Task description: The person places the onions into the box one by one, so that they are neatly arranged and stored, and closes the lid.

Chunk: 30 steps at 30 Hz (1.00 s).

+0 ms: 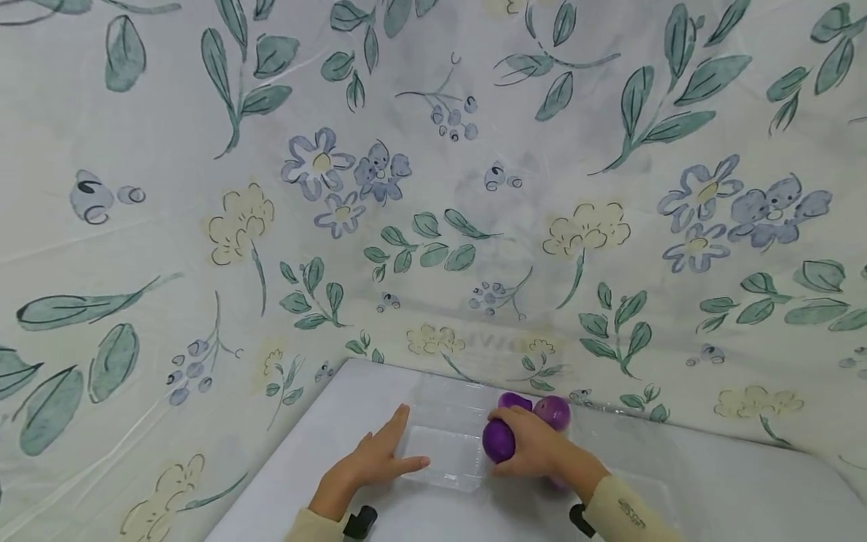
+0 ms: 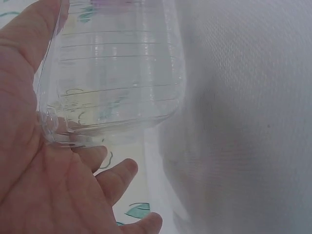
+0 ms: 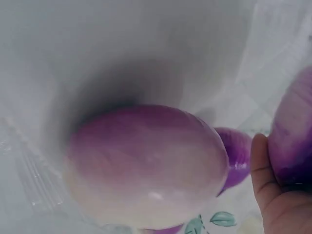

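My right hand (image 1: 538,446) grips a dark purple, onion-like vegetable (image 1: 499,441) at the right side of a clear plastic box (image 1: 443,480). Fingers and part of the held vegetable (image 3: 295,131) show at the right edge of the right wrist view. A paler purple-and-cream vegetable (image 3: 146,165) lies large in front of that camera, with a darker one (image 3: 236,156) behind it. Two more (image 1: 552,412) show just beyond my right hand in the head view. My left hand (image 1: 372,455), fingers spread, is at the box's left side; its thumb and fingers (image 2: 117,180) straddle the box corner.
A white table (image 1: 379,519) carries everything. To the right of my right hand lies another clear plastic container (image 1: 650,482), faint against the white. A floral cloth (image 1: 433,226) hangs behind the table's far edge. Dark wrist cameras (image 1: 360,522) sit on both wrists.
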Motion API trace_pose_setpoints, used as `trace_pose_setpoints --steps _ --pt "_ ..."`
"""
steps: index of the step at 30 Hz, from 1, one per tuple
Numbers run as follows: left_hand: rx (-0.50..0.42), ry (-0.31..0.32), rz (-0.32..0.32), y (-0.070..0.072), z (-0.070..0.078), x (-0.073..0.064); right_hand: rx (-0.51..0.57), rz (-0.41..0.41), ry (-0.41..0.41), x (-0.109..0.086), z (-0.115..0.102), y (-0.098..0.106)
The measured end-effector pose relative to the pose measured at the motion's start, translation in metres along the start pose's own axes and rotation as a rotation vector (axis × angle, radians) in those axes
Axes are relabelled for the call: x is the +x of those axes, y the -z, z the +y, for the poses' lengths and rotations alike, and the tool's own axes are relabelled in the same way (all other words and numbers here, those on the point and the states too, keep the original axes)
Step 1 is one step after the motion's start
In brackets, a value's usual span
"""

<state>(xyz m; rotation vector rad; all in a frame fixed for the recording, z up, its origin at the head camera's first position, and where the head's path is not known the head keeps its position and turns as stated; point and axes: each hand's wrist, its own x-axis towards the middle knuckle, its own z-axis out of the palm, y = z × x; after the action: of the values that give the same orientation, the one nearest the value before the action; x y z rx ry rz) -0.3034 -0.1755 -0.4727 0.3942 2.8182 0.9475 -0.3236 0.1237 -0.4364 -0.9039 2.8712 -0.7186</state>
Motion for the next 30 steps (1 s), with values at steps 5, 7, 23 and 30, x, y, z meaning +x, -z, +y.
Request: trace_pose_setpoints --steps 5,7,23,30 --pt "-0.037 -0.006 0.001 0.005 0.0 0.002 0.061 0.037 -0.057 0.008 -0.004 0.011" --pt "-0.059 -0.009 -0.001 0.006 0.0 0.002 0.081 0.036 -0.076 0.012 -0.006 0.013" --pt "-0.053 -0.021 -0.005 0.004 -0.001 0.003 0.291 0.121 -0.114 0.031 -0.028 -0.01" --pt "-0.056 -0.021 -0.005 0.0 -0.002 0.001 0.374 0.104 -0.097 0.037 -0.032 -0.028"
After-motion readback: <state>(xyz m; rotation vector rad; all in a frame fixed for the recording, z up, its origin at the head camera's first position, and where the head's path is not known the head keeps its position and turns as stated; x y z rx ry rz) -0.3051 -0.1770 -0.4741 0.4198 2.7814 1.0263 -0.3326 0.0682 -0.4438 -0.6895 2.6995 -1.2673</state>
